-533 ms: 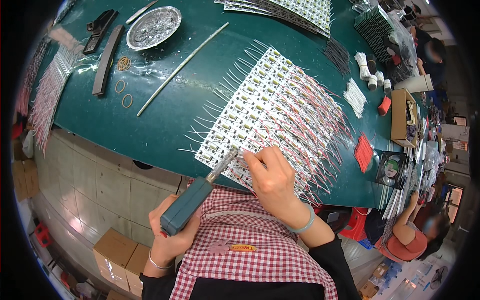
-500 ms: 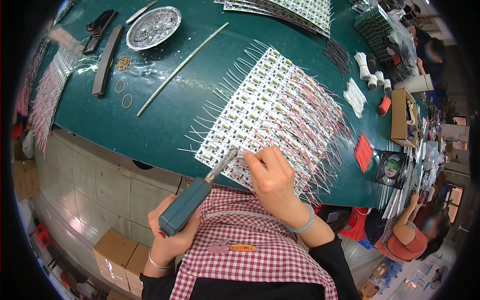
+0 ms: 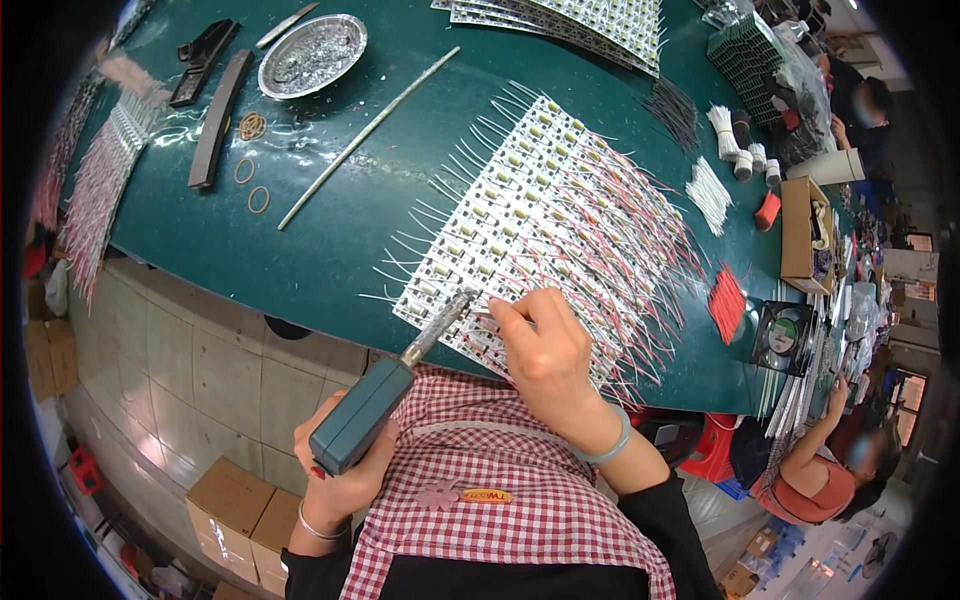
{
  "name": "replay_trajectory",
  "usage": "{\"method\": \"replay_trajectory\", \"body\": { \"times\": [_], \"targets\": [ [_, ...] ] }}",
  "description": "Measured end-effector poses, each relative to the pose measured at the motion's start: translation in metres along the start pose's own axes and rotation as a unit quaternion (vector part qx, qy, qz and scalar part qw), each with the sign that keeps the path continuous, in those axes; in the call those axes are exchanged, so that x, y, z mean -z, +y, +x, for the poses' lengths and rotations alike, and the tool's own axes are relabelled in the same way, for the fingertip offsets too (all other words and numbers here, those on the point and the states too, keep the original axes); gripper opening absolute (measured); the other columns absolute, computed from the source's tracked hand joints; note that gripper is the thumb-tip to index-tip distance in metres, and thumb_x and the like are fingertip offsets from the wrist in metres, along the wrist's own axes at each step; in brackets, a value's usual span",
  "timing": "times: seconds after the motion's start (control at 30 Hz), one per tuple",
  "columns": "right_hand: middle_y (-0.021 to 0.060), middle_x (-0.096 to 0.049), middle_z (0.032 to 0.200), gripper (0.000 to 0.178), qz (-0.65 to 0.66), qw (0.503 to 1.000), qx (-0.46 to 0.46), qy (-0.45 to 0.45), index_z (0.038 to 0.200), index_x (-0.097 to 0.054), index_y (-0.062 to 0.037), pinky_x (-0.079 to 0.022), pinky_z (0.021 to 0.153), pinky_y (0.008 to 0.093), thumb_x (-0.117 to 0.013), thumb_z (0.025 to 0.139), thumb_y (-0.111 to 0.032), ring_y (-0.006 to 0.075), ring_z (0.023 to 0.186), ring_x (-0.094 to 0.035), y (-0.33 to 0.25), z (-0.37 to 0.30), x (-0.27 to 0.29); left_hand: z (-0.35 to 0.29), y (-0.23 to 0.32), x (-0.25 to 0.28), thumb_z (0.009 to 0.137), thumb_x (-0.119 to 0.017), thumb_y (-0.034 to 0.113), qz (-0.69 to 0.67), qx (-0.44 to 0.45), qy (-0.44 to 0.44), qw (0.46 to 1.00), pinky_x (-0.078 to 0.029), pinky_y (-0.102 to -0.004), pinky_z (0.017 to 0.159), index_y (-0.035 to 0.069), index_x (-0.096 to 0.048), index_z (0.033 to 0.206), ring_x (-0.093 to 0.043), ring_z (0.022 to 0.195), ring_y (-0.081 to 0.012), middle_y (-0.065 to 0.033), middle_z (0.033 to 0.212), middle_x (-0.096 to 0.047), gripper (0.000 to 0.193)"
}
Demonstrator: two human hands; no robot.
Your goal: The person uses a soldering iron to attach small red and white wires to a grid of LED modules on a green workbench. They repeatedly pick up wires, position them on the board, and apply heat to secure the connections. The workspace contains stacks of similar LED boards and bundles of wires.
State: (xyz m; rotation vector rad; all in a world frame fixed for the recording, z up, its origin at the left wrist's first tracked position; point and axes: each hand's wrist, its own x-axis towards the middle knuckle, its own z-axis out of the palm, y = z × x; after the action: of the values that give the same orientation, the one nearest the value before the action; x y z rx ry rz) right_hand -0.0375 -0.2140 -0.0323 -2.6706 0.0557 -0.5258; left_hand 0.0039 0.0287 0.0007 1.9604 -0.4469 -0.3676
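Observation:
My left hand [image 3: 345,455] is closed around the green handle of a soldering iron [image 3: 366,412]. Its metal tip reaches up and right to a white panel of small circuit boards [image 3: 480,225], touching or just above it. Close beside the tip, my right hand [image 3: 548,350] is pinched on what looks like a thin wire, mostly hidden by the fingers. White wires [image 3: 428,212] stick out along the panel's left edge. Many red and white wires [image 3: 630,250] spread over its right side.
A metal dish [image 3: 313,57], rubber bands [image 3: 252,127] and a thin rod [image 3: 370,137] lie on the green table. Red wires [image 3: 726,305], white wires [image 3: 709,195] and a cardboard box [image 3: 806,235] are to the right. More panels [image 3: 560,30] are stacked at the back.
The soldering iron's handle has shifted slightly left, its tip still by the same spot on the panel. My right hand has risen a little. At the right, a co-worker's arm has moved.

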Motion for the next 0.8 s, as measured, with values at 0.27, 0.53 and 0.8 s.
{"method": "replay_trajectory", "body": {
  "times": [0.27,0.53,0.8],
  "targets": [
    [0.0058,-0.049,0.074,0.021,0.052,0.998,-0.005,0.019,0.093,-0.068,-0.0027,-0.043,0.055,0.0345,-0.069,0.072,0.001,0.0220,0.070,-0.053,-0.011,0.003,0.026,-0.008,0.000,0.004,0.073,-0.073,-0.003,-0.007,0.021,0.019,1.000,-0.051,-0.0283,0.063,-0.008,-0.067,0.093,-0.066,0.070,-0.0207,-0.0146,0.086,-0.067,0.021],
    [0.0056,-0.046,0.073,0.020,0.052,0.998,-0.027,-0.007,0.091,-0.067,-0.0062,-0.043,0.054,0.0348,-0.067,0.073,0.001,0.0218,0.069,-0.053,-0.015,-0.007,0.002,-0.014,-0.001,0.004,0.071,-0.072,-0.006,-0.017,0.021,0.022,0.999,-0.051,-0.0290,0.062,-0.008,-0.067,0.091,-0.066,0.070,-0.0204,-0.0150,0.086,-0.067,0.020],
    [0.0050,-0.047,0.073,0.020,0.038,0.999,-0.026,-0.005,0.092,-0.068,-0.0054,-0.043,0.053,0.0343,-0.067,0.073,0.001,0.0212,0.069,-0.053,-0.016,-0.009,-0.002,-0.014,-0.001,0.003,0.071,-0.072,-0.006,-0.005,0.013,0.006,1.000,-0.051,-0.0287,0.062,-0.006,-0.066,0.089,-0.065,0.069,-0.0206,-0.0134,0.085,-0.066,0.019]
  ]
}}
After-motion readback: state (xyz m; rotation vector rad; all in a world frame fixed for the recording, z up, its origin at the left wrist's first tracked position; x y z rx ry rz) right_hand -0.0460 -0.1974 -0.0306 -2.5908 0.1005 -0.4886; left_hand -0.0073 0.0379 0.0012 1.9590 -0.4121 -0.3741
